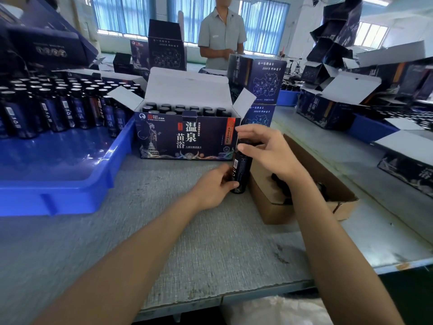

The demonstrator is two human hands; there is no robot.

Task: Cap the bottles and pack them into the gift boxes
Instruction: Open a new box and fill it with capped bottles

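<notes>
A dark bottle (241,170) with a white barcode label stands upright on the grey table, just right of the open gift box (185,137). My left hand (212,187) grips the bottle's lower body. My right hand (264,151) pinches the black cap (246,143) on its top with thumb and fingers. The gift box holds several capped bottles (185,109) in rows, its flaps standing open.
A blue tray (63,170) at the left holds several uncapped bottles (58,102). A brown carton (304,184) with black caps sits at the right. Stacked dark gift boxes (257,83) stand behind. A person (221,36) stands across the table.
</notes>
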